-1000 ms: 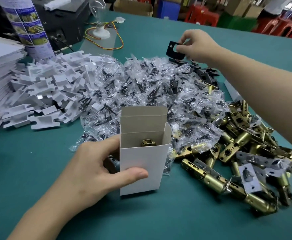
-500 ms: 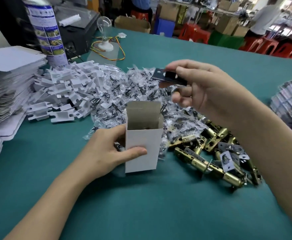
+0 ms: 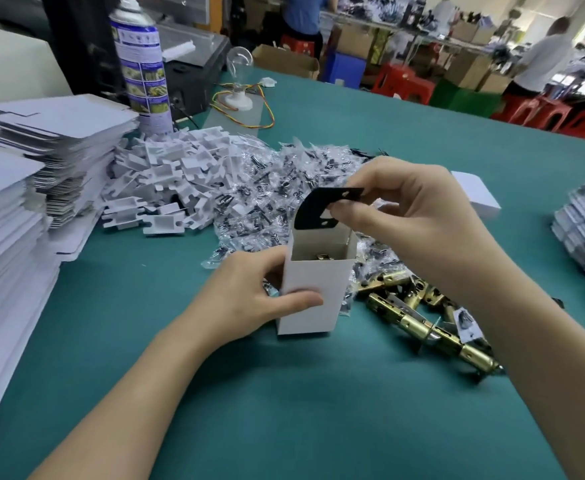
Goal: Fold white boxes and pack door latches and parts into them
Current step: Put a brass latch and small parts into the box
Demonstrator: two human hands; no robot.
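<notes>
The upright white cardboard box (image 3: pixel 313 299) stands on the green table (image 3: pixel 284 410) with a brass latch (image 3: pixel 322 256) inside it and the black flat plate (image 3: pixel 313 206) just above its open top. Behind it lies a heap of clear plastic screw bags (image 3: pixel 266 195). To its right lie brass door latches (image 3: pixel 422 317), and far left are stacks of flat white cardboard blanks (image 3: pixel 7 254).

A teal worktop (image 3: pixel 370 140) ran back toward 12 o'clock. Past its far edge stood an open cardboard box (image 3: pixel 285 60) at 12 o'clock, a blue bin (image 3: pixel 344 69), red plastic stools (image 3: pixel 403 83) and a green crate (image 3: pixel 467 98) toward 1 o'clock. Farther back, people (image 3: pixel 540 60) stood by a long cluttered bench (image 3: pixel 363 20). Bright light glared at 2 o'clock. A cream cabinet (image 3: pixel 14 71) sat at 10 o'clock.
</notes>
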